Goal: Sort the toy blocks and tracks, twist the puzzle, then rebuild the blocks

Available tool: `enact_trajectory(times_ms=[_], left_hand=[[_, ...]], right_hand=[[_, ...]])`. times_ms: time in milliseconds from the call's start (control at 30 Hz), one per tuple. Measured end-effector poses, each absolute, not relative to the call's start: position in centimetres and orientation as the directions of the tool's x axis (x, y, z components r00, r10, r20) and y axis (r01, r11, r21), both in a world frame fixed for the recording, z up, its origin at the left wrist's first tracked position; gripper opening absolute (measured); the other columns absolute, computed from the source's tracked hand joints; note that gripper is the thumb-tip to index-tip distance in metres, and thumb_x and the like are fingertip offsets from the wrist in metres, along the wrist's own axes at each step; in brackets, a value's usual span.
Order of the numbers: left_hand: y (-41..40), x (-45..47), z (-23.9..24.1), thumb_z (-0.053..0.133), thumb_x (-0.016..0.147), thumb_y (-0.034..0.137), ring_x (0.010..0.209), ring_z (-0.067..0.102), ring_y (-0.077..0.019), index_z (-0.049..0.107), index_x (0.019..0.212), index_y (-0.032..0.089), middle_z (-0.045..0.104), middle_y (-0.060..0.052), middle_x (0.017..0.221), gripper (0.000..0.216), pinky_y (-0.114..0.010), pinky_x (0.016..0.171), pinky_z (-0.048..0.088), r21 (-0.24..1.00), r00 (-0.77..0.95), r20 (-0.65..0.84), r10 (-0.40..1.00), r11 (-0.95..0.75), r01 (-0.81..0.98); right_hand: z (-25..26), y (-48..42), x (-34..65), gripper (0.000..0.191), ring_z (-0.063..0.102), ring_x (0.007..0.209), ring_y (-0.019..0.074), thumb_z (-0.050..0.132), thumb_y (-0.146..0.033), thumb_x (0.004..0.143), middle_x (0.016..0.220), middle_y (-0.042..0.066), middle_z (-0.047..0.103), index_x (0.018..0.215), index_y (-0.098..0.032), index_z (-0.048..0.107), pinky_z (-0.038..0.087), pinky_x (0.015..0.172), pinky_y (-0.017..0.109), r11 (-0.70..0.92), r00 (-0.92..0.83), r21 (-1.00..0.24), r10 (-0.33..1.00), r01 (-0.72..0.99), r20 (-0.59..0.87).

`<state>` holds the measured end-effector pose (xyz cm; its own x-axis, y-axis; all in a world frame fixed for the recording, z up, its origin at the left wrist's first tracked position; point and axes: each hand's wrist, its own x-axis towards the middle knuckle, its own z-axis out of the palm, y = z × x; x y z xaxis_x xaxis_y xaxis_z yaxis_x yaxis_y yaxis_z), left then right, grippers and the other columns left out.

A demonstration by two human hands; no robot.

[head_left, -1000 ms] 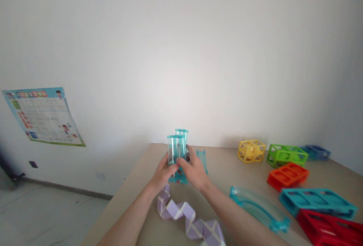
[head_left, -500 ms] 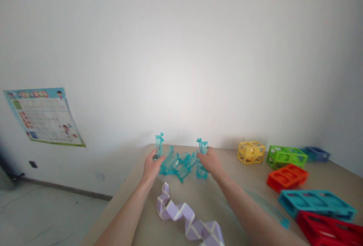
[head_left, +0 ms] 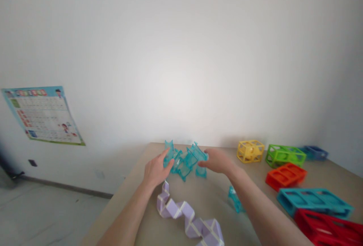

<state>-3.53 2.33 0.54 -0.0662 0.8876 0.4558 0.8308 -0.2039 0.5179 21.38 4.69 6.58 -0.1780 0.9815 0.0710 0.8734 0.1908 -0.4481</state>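
Observation:
My left hand is at the left edge of a pile of clear teal plastic pieces, thumb and fingers apart, against an upright teal piece. On the pile's right side my right hand also has its fingers apart, touching a tilted teal piece. Its fingertips partly overlap the pieces there. Nearer to me, a lilac and white folding snake puzzle lies zigzag between my forearms. A separate teal piece rests beside my right forearm, which partly hides it.
Along the right of the table stand plastic frames: yellow, green, orange, teal-blue, red and dark blue. A wall rises behind the table. A poster hangs at left.
The teal pieces at my hands, upright and apart before, now lean in closer to the pile. My left hand moved right, and its fingers spread. A teal piece now shows beside my right forearm.

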Motion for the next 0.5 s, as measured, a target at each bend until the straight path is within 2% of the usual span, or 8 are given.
enact_trajectory(times_ms=[100,167,267,333,500], left_hand=[[2.2,-3.6,0.7,0.051,0.084,0.048,0.097,0.063,-0.0264,0.062,0.119,0.03,0.068,-0.005,0.113,0.041,-0.033,0.083,0.042,0.416,-0.067,0.445,0.893,-0.14,0.898],[2.4,-3.8,0.6,0.049,0.085,0.047,0.098,0.062,-0.0259,0.066,0.111,0.028,0.068,-0.005,0.11,0.037,-0.035,0.087,0.041,0.358,-0.044,0.457,0.889,-0.138,0.923],[3.0,-3.9,0.0,0.05,0.084,0.044,0.099,0.058,-0.0251,0.069,0.107,0.024,0.068,-0.005,0.108,0.035,-0.037,0.095,0.037,0.334,0.023,0.475,0.88,-0.204,0.92],[3.5,-3.8,-0.7,0.052,0.083,0.042,0.102,0.055,-0.0258,0.068,0.11,0.022,0.066,-0.007,0.109,0.037,-0.038,0.095,0.038,0.39,-0.005,0.473,0.881,-0.204,0.898],[4.3,-3.4,-2.3,0.054,0.081,0.043,0.109,0.052,-0.0264,0.067,0.112,0.022,0.06,-0.01,0.111,0.04,-0.041,0.098,0.038,0.564,-0.078,0.48,0.874,-0.239,0.79]], right_hand=[[8.0,4.0,24.5,0.053,0.057,0.11,0.0366,0.082,-0.025,0.047,0.11,0.018,0.066,0.097,-0.013,0.07,0.043,0.09,0.041,0.136,-0.162,-0.34,0.986,0.931,-0.047],[8.5,3.7,26.2,0.058,0.059,0.105,0.0392,0.085,-0.027,0.039,0.104,0.018,0.068,0.094,-0.012,0.072,0.045,0.088,0.044,0.086,-0.134,-0.291,0.979,0.953,-0.151],[8.4,3.7,27.3,0.048,0.065,0.095,0.0369,0.084,-0.037,0.041,0.09,0.014,0.072,0.083,-0.015,0.074,0.05,0.079,0.043,0.014,-0.113,-0.274,0.931,0.962,-0.348],[8.1,3.7,27.4,0.041,0.069,0.086,0.0317,0.081,-0.041,0.046,0.083,0.011,0.072,0.08,-0.017,0.074,0.052,0.07,0.037,-0.013,-0.128,-0.305,0.89,0.952,-0.438],[7.5,4.2,27.1,0.028,0.069,0.066,0.023,0.076,-0.035,0.056,0.067,0.007,0.07,0.077,-0.017,0.073,0.05,0.058,0.029,0.011,-0.234,-0.45,0.866,0.893,-0.442]])
